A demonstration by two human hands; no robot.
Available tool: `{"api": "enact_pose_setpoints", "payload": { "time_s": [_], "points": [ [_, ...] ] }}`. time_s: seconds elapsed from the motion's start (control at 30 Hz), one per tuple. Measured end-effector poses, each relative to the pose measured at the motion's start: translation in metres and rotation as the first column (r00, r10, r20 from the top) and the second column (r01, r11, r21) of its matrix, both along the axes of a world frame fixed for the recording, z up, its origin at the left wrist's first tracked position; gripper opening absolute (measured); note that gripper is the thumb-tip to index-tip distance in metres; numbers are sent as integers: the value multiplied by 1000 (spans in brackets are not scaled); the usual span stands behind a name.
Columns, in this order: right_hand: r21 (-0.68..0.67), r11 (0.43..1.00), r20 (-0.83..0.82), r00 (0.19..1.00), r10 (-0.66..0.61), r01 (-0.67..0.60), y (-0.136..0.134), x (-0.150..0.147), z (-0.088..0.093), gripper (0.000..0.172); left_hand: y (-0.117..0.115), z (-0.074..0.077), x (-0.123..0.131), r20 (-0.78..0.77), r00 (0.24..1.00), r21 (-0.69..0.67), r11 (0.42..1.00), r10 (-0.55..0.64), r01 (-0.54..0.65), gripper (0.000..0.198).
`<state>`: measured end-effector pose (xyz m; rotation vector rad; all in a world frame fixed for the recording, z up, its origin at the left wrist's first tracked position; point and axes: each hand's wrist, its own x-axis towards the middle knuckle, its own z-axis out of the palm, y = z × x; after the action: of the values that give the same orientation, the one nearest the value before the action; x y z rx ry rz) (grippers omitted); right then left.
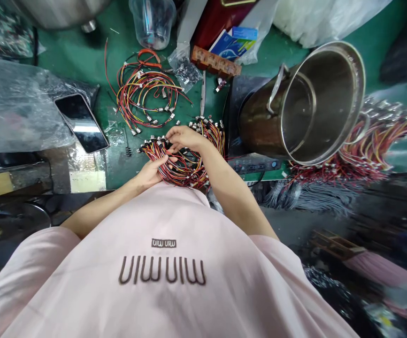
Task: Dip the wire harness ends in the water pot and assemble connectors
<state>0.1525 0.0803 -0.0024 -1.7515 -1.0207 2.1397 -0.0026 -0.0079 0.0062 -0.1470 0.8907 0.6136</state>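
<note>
A thick bundle of red, yellow and black wire harnesses [185, 164] with small white and metal connectors lies on the green table right in front of me. My left hand [152, 171] is closed around the near end of the bundle. My right hand [184, 138] rests on top of it, fingers curled and pinching wires near the connector ends. A second, looser pile of the same kind of harnesses [147, 91] lies farther back on the table, apart from both hands.
A large steel pot [316, 103] lies tilted at the right, with another heap of harnesses [372, 145] beside it. A phone [81, 122] lies at the left by crumpled plastic sheeting [13, 108]. A clear plastic cup [153, 21] and a terminal strip [215, 61] are at the back.
</note>
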Motion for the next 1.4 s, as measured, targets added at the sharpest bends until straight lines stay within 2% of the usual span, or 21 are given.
{"api": "enact_pose_setpoints", "payload": {
  "time_s": [0.17, 0.3, 0.43, 0.6, 0.7, 0.83, 0.93, 1.03, 1.1, 1.17, 1.3, 1.4],
  "points": [
    [-107, 994, -44, 998, -35, 30, 2, -4, 0, 19, -1, -1, -1, -17, 1000, -32, 999, -25, 24, 19],
    [-82, 994, -98, 992, -81, 73, 2, 7, 0, 22, -2, -4, 0, 0, 1000, -4, 1000, 2, -2, 28],
    [-14, 999, -137, 990, -43, 42, -1, 18, 2, 24, -2, -6, 1, 21, 1000, 22, 1000, 15, -15, 29],
    [88, 995, -51, 998, 45, -40, -1, 15, 1, 10, -1, -4, 1, 16, 1000, 13, 1000, 10, -10, 32],
    [160, 978, 58, 990, 127, -135, 3, 7, -1, 12, 0, -1, 1, 1, 1000, -5, 1000, 1, -1, 36],
    [246, 917, 178, 945, 275, -314, 6, -1, 0, 16, 0, 1, 1, -6, 1000, -9, 1000, 1, -1, 33],
    [260, 861, 284, 887, 364, -437, 8, -4, 4, 16, 0, 0, 1, -7, 1000, -9, 1000, 0, 0, 28],
    [287, 813, 368, 842, 395, -507, 10, -6, 9, 14, 0, 0, 1, -4, 1000, -7, 1000, -3, 3, 27],
    [308, 801, 380, 838, 391, -514, 11, -6, 10, 14, 0, 0, 1, -3, 1000, -8, 1000, -7, 7, 28],
    [288, 838, 334, 869, 366, -464, 11, -5, 10, 14, 1, 1, 0, -6, 1000, -12, 1000, -14, 14, 30],
    [181, 949, 168, 959, 229, -258, 10, 0, 8, 15, 2, 5, 0, -12, 1000, -14, 1000, -23, 22, 33],
    [165, 972, 96, 984, 152, -166, 10, 4, 9, 18, 2, 6, 0, -4, 1000, -9, 1000, -15, 15, 32]
  ]
}}
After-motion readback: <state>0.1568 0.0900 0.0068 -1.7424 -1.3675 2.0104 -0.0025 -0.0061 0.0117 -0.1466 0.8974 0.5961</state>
